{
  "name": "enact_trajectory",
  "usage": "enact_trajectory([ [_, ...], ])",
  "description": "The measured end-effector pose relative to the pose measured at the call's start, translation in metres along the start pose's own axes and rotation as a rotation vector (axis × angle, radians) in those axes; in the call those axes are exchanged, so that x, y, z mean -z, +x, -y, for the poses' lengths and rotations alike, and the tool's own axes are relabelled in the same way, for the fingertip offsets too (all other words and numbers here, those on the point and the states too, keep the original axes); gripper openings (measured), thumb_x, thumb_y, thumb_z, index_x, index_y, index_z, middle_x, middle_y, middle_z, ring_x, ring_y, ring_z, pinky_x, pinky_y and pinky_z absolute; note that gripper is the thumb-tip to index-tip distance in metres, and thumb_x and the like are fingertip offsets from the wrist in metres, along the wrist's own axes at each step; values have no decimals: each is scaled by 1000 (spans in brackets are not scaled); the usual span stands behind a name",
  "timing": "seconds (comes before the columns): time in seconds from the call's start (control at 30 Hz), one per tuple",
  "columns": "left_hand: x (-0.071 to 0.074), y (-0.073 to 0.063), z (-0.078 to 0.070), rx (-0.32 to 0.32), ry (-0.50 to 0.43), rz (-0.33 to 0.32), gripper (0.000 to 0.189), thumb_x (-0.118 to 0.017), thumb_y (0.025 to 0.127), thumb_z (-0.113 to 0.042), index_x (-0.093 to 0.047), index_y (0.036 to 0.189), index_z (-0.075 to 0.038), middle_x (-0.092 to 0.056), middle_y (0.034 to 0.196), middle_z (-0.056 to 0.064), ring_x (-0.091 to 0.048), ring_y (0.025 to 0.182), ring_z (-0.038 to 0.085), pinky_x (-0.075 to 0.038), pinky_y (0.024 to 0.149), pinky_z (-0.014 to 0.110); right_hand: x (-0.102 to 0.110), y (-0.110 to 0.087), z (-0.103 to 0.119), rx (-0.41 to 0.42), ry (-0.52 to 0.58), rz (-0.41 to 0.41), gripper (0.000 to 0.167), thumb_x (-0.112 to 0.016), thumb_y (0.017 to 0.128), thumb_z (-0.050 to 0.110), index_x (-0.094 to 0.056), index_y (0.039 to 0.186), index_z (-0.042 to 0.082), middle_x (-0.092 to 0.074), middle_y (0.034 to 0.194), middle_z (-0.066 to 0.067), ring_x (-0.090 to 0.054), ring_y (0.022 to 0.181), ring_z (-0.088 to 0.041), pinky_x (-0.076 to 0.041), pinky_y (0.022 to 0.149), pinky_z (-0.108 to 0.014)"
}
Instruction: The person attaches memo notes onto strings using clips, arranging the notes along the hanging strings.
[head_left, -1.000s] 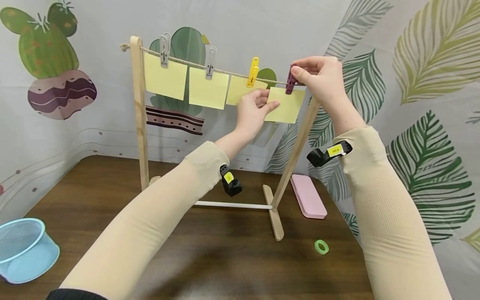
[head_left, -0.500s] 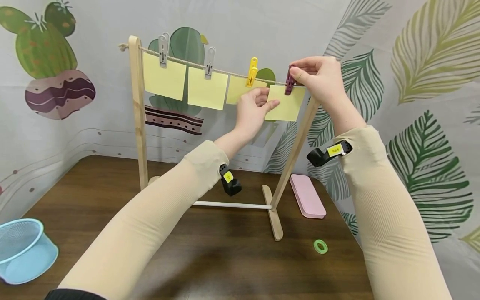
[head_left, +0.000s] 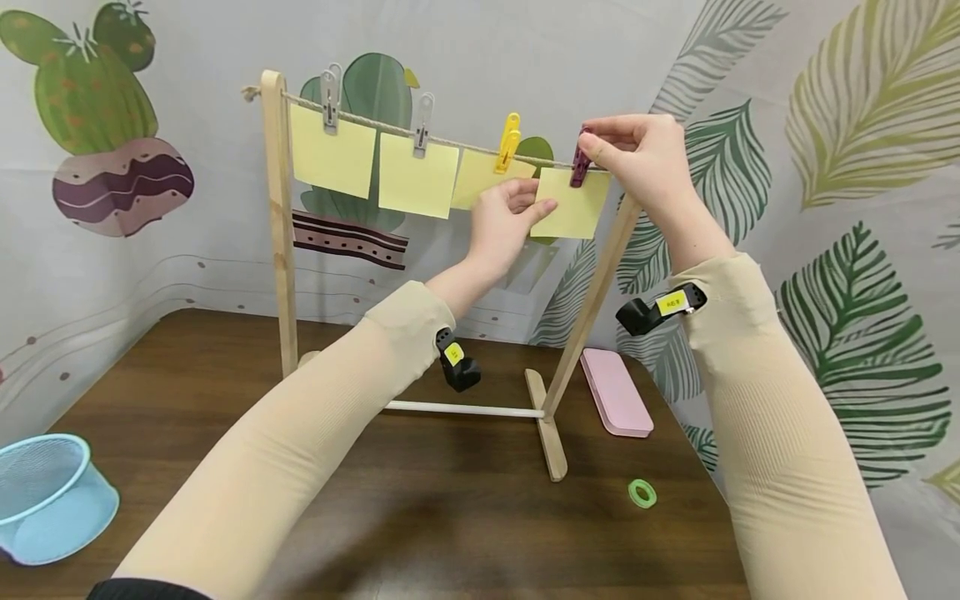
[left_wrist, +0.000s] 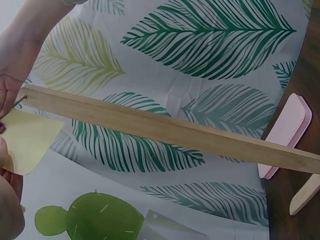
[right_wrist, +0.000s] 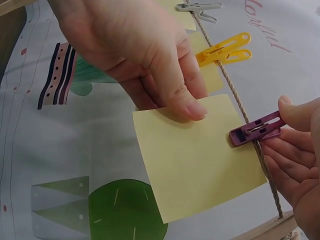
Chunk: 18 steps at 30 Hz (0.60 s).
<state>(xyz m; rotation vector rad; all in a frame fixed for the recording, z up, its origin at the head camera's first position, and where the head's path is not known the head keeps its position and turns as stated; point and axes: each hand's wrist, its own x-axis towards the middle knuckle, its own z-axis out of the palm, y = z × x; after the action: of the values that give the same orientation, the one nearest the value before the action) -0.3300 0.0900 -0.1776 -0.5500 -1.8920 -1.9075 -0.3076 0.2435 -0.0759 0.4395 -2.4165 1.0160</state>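
At the right end of the rope (head_left: 465, 150), my right hand (head_left: 647, 162) pinches a purple clothespin (head_left: 580, 171) between thumb and fingers. Its jaws lie over the upper edge of a yellow paper note (head_left: 573, 215). My left hand (head_left: 501, 229) holds that note by its left edge, thumb in front and fingers behind. In the right wrist view the clothespin (right_wrist: 252, 131) overlaps both the note (right_wrist: 195, 165) and the rope. Whether its jaws press fully on them I cannot tell. The left wrist view catches only part of the note (left_wrist: 32, 140) and of both hands.
More yellow notes hang to the left, under two grey clothespins (head_left: 330, 100) and a yellow one (head_left: 507, 143). A wooden frame (head_left: 280, 225) carries the rope. On the table (head_left: 450, 517) are a blue mesh basket (head_left: 56, 508), a pink case (head_left: 617, 392) and a green ring (head_left: 642, 493).
The note in my left hand has risen slightly toward the rope. Both hands keep their grips and have hardly moved.
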Motion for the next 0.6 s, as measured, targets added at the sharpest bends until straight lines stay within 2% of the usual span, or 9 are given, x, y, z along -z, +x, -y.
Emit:
enact_trajectory([
  [0.2,3,-2,3,-17,11,-7,33,-72,90,-18,-68,116,3,-72,110,17,-70,104,22,-53,84,21,0,-2,2,2,-30,-14,44,-66,93,34,-66,127,7,-71,120,-5,-67,100,0,-50,85,-17],
  [0.4,6,-4,7,-11,2,3,31,-71,91,-17,-69,115,3,-72,110,16,-70,103,21,-53,80,19,0,-2,0,4,-11,-25,43,-67,93,33,-66,127,7,-72,116,-2,-67,100,0,-49,83,-16],
  [0.6,8,-6,10,7,-10,0,29,-70,91,-16,-69,114,2,-72,111,16,-70,104,21,-54,80,19,-1,-2,-1,15,-12,-42,42,-66,93,31,-66,126,6,-72,117,-5,-67,103,-2,-50,88,-18],
])
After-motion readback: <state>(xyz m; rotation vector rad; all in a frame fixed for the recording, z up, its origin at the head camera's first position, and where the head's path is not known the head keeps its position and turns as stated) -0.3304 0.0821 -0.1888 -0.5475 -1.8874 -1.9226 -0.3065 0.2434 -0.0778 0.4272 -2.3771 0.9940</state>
